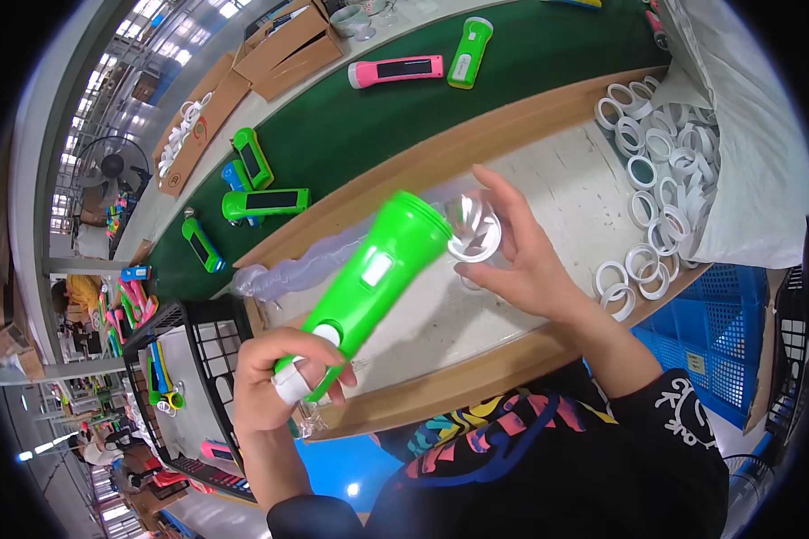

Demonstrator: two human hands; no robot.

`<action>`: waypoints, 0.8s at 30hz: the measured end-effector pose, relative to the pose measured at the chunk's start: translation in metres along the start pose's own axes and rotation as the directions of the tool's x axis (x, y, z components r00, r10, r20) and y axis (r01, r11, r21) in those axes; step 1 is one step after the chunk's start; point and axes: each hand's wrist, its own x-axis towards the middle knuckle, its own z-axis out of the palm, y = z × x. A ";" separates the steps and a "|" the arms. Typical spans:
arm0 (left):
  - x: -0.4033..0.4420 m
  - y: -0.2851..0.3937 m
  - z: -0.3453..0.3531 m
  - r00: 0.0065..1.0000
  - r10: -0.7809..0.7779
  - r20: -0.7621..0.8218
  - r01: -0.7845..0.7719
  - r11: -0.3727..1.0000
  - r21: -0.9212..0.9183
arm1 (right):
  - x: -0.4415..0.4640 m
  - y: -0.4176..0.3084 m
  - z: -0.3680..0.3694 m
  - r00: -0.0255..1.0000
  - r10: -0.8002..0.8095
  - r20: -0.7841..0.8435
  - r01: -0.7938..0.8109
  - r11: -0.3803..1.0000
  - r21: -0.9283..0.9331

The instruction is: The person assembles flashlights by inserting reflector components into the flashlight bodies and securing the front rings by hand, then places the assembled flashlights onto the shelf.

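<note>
A green flashlight body point(368, 278) with a white switch slants across the middle of the view, its wide threaded head up and to the right. My left hand point(288, 377) is closed around its lower end; white tape or a wrap shows on one finger. Beside the head, my right hand point(521, 251) pinches a white ring point(479, 241) between thumb and fingers. A shiny clear reflector or lens piece point(463, 216) sits at the ring, close to the flashlight's rim. Whether it touches the rim I cannot tell.
Many loose white rings point(656, 180) lie at the right of the cardboard-edged work tray point(548, 153). Behind it, a green conveyor belt point(333, 135) carries several flashlights, including a pink flashlight point(395, 71). A black crate point(211, 359) stands left, a blue basket point(706, 332) right.
</note>
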 end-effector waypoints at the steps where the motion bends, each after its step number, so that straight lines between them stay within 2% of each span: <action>1: -0.004 0.000 0.001 1.000 0.004 -0.005 -0.004 1.000 0.000 | 0.000 0.001 -0.001 0.997 -0.059 0.043 0.061 0.998 -0.031; 2: -0.008 0.001 0.003 0.997 -0.065 -0.038 0.060 0.991 -0.121 | 0.000 -0.001 -0.004 0.997 -0.061 0.048 0.063 0.998 -0.031; 3: -0.011 0.001 0.004 0.989 -0.138 -0.062 0.119 0.963 -0.242 | 0.001 -0.003 -0.007 0.986 -0.117 0.122 0.137 0.976 -0.167; 4: -0.010 0.000 0.004 0.995 -0.092 -0.037 0.079 0.960 -0.268 | 0.000 -0.005 -0.009 0.966 -0.161 0.203 0.217 0.931 -0.294; 5: -0.009 0.000 0.004 0.995 -0.090 -0.041 0.076 0.960 -0.268 | -0.001 -0.007 -0.011 0.965 -0.164 0.206 0.220 0.930 -0.293; 8: -0.009 0.002 0.004 0.997 0.003 -0.078 -0.012 0.993 -0.114 | -0.005 -0.013 -0.011 0.951 -0.163 0.264 0.251 0.903 -0.349; 10: -0.011 0.006 0.003 0.999 -0.002 -0.047 -0.004 0.992 -0.129 | -0.009 -0.020 -0.006 0.981 -0.105 0.163 0.139 0.968 -0.209; 11: -0.011 0.008 0.003 1.000 -0.008 -0.021 0.005 0.989 -0.148 | -0.008 -0.021 -0.008 0.981 -0.106 0.160 0.138 0.968 -0.209; 13: -0.011 0.013 0.006 1.000 -0.020 -0.019 0.015 0.980 -0.200 | -0.005 -0.022 -0.012 0.909 -0.263 0.322 0.374 0.856 -0.356; 14: -0.011 0.014 0.007 0.999 -0.032 -0.018 0.026 0.967 -0.254 | -0.007 -0.023 -0.011 0.910 -0.264 0.320 0.374 0.857 -0.355; 16: -0.011 0.015 0.009 0.999 -0.024 -0.032 0.015 0.959 -0.282 | -0.011 -0.026 -0.009 0.963 -0.094 0.253 0.158 0.955 -0.249; 18: -0.013 0.016 0.007 0.999 -0.017 -0.050 0.001 0.950 -0.311 | -0.010 -0.029 -0.010 0.960 -0.071 0.270 0.141 0.959 -0.248; 20: -0.017 0.017 0.000 0.997 -0.065 -0.033 0.052 0.948 -0.314 | -0.009 -0.029 -0.012 0.956 -0.047 0.290 0.122 0.961 -0.247; 22: -0.020 0.025 0.002 0.996 -0.085 -0.040 0.080 0.990 -0.117 | -0.006 -0.029 -0.014 0.915 -0.212 0.343 0.327 0.887 -0.325; 24: -0.025 0.036 0.006 0.977 -0.191 -0.092 0.195 0.980 0.030 | -0.005 -0.032 -0.015 0.910 -0.202 0.363 0.329 0.883 -0.334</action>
